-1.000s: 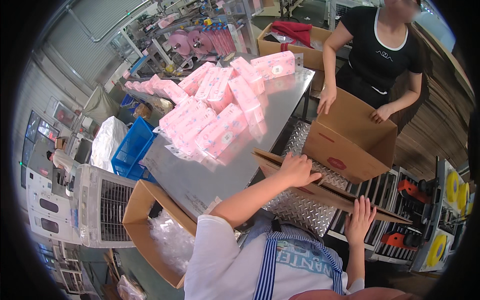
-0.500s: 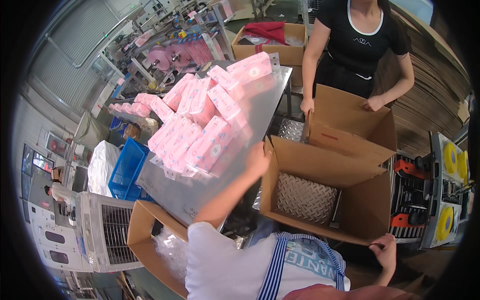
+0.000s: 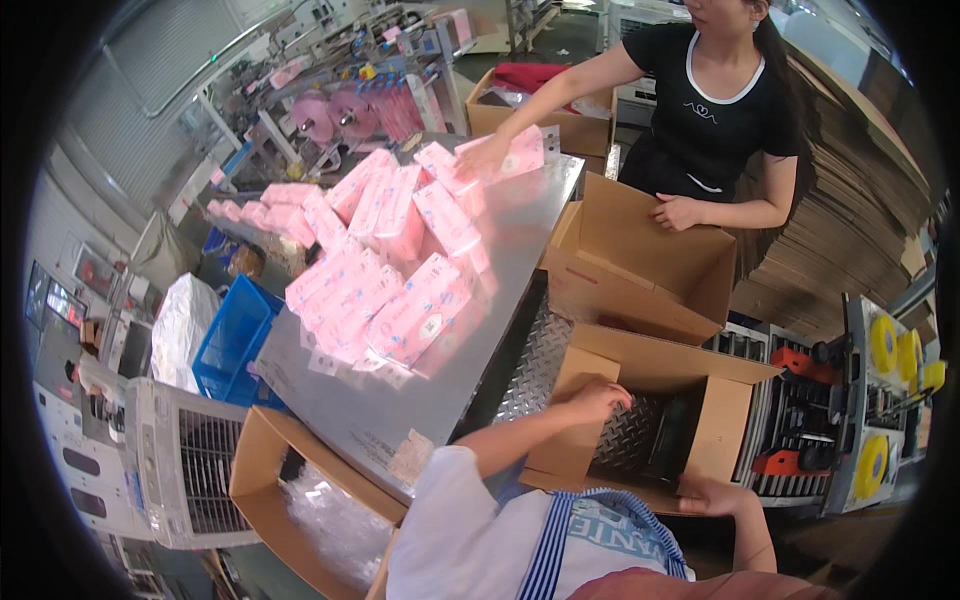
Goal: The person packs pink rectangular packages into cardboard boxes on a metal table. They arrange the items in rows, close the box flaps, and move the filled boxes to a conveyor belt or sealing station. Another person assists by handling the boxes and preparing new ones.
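In front of me an open cardboard box (image 3: 655, 350) stands upright, its left and right flaps folded inward. Metal tread plate shows through the gap between them. My left hand (image 3: 597, 400) is over the left flap, fingers reaching toward the gap and loosely bent, with nothing visible in them. At the near right edge, my right hand (image 3: 718, 496) holds the box rim. Just beyond stands a second open cardboard box (image 3: 640, 270), with a co-worker's hand (image 3: 678, 212) at its far rim. The co-worker's other hand (image 3: 484, 158) touches the pink tissue packs (image 3: 400, 215).
The packs lie piled on a metal table (image 3: 500, 300) to my left. Beside it are a blue crate (image 3: 235, 340) and a box of clear plastic (image 3: 335, 520). A roller conveyor and a taping machine (image 3: 865, 400) stand at right, flattened cardboard (image 3: 850, 190) behind.
My left hand moved from the box's far left corner to over its left flap. The side flaps are now folded in. The co-worker's one hand left the second box and reached to the packs.
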A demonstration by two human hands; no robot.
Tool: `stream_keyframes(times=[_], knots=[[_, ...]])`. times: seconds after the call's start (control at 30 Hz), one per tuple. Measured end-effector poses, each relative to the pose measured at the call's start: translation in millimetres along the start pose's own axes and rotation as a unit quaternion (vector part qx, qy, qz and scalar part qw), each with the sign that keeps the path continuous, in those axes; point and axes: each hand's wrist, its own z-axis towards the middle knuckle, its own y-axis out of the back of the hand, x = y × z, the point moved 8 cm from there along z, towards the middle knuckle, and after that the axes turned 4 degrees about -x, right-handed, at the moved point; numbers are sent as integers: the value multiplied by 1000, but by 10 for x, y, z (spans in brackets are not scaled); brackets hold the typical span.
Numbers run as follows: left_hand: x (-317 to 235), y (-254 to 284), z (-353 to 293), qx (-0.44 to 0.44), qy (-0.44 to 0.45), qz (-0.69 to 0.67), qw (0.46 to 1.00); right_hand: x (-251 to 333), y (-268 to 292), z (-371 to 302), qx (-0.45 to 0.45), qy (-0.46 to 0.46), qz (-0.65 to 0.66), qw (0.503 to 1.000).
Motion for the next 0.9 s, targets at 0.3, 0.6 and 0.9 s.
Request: stream_keyframes(times=[0.3, 0.6, 0.9], knots=[[-164, 901, -386, 140, 34, 155, 977, 564, 999, 541, -350, 113, -169, 914], [-509, 537, -523, -145, -26, 377, 915, 1455, 2142, 361, -630, 95, -260, 726], [-930, 420, -523, -172, 39, 488, 855, 444, 821, 376, -554, 164, -150, 803]])
